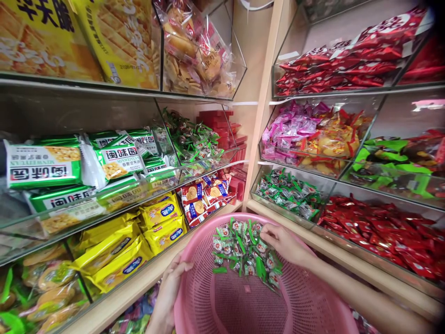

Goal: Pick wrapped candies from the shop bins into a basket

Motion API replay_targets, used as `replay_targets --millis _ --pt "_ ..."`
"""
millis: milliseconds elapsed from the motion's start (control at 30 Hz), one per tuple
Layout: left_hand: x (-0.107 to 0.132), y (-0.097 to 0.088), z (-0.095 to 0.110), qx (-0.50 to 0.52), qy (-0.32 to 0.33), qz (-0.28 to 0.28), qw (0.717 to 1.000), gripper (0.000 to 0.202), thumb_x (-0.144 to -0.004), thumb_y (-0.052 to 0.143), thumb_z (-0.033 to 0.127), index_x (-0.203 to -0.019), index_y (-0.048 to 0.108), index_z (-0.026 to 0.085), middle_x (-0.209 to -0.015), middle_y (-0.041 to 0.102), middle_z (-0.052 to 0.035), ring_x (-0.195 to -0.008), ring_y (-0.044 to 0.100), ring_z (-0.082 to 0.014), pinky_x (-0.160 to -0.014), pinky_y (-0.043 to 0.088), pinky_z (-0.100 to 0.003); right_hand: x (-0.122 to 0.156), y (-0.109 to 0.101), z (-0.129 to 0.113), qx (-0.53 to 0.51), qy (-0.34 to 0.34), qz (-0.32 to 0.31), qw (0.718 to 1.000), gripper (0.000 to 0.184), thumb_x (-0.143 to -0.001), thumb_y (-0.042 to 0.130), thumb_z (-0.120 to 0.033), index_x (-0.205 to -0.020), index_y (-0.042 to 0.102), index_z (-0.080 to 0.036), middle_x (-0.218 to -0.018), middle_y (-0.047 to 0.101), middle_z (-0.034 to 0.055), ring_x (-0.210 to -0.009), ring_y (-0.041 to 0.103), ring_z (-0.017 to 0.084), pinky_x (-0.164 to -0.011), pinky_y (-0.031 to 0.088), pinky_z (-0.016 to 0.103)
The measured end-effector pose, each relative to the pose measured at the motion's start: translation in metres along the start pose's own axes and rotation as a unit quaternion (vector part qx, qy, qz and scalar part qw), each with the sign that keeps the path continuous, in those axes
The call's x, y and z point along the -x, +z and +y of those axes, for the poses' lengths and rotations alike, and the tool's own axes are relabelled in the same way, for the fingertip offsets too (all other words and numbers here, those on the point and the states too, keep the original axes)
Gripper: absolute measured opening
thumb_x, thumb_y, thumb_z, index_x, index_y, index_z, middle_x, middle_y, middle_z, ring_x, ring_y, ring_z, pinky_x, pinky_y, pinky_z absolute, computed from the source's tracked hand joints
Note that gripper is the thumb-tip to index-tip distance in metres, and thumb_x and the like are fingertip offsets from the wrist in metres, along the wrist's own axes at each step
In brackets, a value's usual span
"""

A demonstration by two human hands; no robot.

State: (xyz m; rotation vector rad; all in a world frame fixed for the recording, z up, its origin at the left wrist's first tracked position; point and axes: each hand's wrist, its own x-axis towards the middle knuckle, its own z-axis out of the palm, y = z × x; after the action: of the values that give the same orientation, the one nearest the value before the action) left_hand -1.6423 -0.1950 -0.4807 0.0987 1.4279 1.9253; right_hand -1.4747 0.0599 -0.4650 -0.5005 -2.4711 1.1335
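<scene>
A round pink plastic basket (246,304) with mesh walls is tilted in front of me. My left hand (172,283) grips its rim on the left, thumb over the edge. Many small candies (239,248) in clear and green wrappers lie heaped at the basket's far side. Over the right edge of that heap is my right hand (278,239), its fingers curled together against the wrappers. Whatever is between those fingertips, if anything, is hidden. Beyond the basket, a clear bin (288,190) holds similar green-wrapped candies.
Shelves with clear bins meet in a corner ahead. On the left are green-and-white packets (45,160) and yellow packets (163,220); on the right, red-wrapped sweets (375,227) and pink-wrapped sweets (290,130). Wooden shelf edges (375,264) run close beside the basket.
</scene>
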Motion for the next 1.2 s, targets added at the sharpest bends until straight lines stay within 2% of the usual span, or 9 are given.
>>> replay_targets --millis 100,267,400,567,700,833,967,1033,1200 --pt "0.0 0.0 0.001 0.019 -0.001 -0.046 0.999 0.054 -0.057 0.057 0.015 -0.111 0.057 0.017 -0.091 0.067 -0.0026 -0.082 0.062 -0.0194 -0.079 0.044 -0.029 0.002 -0.002 -0.007 0.066 -0.012 0.022 0.998 0.026 -0.085 0.038 -0.037 -0.066 0.046 -0.02 -0.063 0.05 -0.0016 -0.061 0.047 0.014 -0.058 0.039 0.026" --pt "0.005 0.002 0.003 0.023 0.0 -0.037 0.999 0.058 -0.058 0.057 0.013 -0.115 0.053 0.02 -0.091 0.067 -0.001 -0.081 0.063 -0.0181 -0.08 0.044 -0.028 0.003 -0.003 -0.019 0.122 -0.024 0.045 0.991 0.027 -0.086 0.034 -0.035 -0.066 0.045 -0.021 -0.064 0.052 -0.0008 -0.061 0.049 0.015 -0.058 0.038 0.027" --pt "0.007 0.004 0.003 0.06 -0.016 -0.033 0.997 0.058 -0.058 0.058 0.013 -0.116 0.053 0.019 -0.092 0.067 -0.003 -0.082 0.063 -0.0202 -0.078 0.045 -0.03 0.006 -0.001 -0.012 0.155 -0.008 0.056 0.986 0.022 -0.085 0.037 -0.034 -0.071 0.049 -0.022 -0.065 0.057 -0.0005 -0.061 0.054 0.017 -0.058 0.038 0.027" --pt "0.002 0.0 0.0 0.057 -0.014 -0.038 0.998 0.052 -0.057 0.058 0.013 -0.108 0.057 0.018 -0.09 0.068 -0.0025 -0.085 0.062 -0.0207 -0.079 0.045 -0.03 0.006 -0.01 -0.023 0.291 0.021 0.089 0.952 0.023 -0.084 0.038 -0.038 -0.084 0.057 -0.025 -0.066 0.063 0.0025 -0.063 0.06 0.022 -0.055 0.037 0.028" --pt "-0.001 -0.004 -0.003 0.048 0.009 -0.045 0.998 0.049 -0.057 0.056 0.013 -0.105 0.058 0.019 -0.092 0.068 -0.0017 -0.092 0.06 -0.0198 -0.083 0.042 -0.028 -0.015 -0.032 -0.069 0.342 0.022 0.123 0.931 0.032 -0.085 0.034 -0.042 -0.076 0.06 -0.024 -0.059 0.062 0.0037 -0.056 0.059 0.021 -0.049 0.032 0.027" --pt "-0.001 -0.005 -0.003 0.034 0.025 -0.052 0.998 0.047 -0.057 0.056 0.013 -0.103 0.061 0.019 -0.093 0.067 -0.0025 -0.094 0.059 -0.0209 -0.086 0.041 -0.029 -0.054 -0.054 -0.132 0.299 -0.082 0.193 0.931 0.03 -0.084 0.038 -0.038 -0.075 0.061 -0.022 -0.062 0.063 0.0031 -0.056 0.057 0.017 -0.052 0.034 0.026" --pt "-0.002 -0.007 -0.003 0.013 0.042 -0.057 0.997 0.043 -0.057 0.054 0.014 -0.099 0.063 0.017 -0.09 0.068 -0.0029 -0.095 0.059 -0.0216 -0.088 0.039 -0.031 -0.102 -0.06 -0.188 0.228 -0.18 0.242 0.926 0.021 -0.08 0.046 -0.034 -0.077 0.061 -0.02 -0.075 0.066 0.0023 -0.069 0.058 0.016 -0.064 0.039 0.026" --pt "-0.003 -0.009 -0.003 0.009 0.05 -0.066 0.997 0.041 -0.058 0.053 0.014 -0.098 0.063 0.017 -0.09 0.068 -0.0027 -0.095 0.058 -0.0214 -0.089 0.038 -0.03 -0.125 -0.056 -0.209 0.235 -0.157 0.238 0.929 0.023 -0.077 0.049 -0.039 -0.074 0.061 -0.019 -0.076 0.066 0.0028 -0.074 0.058 0.018 -0.069 0.039 0.03" --pt "-0.005 -0.01 -0.002 0.002 0.05 -0.051 0.997 0.039 -0.054 0.056 0.015 -0.092 0.064 0.017 -0.092 0.067 -0.0029 -0.098 0.057 -0.0215 -0.088 0.038 -0.028 -0.165 -0.038 -0.237 0.291 -0.015 0.179 0.94 0.041 -0.067 0.054 -0.057 -0.069 0.06 -0.016 -0.075 0.064 0.0085 -0.083 0.058 0.025 -0.078 0.037 0.045"
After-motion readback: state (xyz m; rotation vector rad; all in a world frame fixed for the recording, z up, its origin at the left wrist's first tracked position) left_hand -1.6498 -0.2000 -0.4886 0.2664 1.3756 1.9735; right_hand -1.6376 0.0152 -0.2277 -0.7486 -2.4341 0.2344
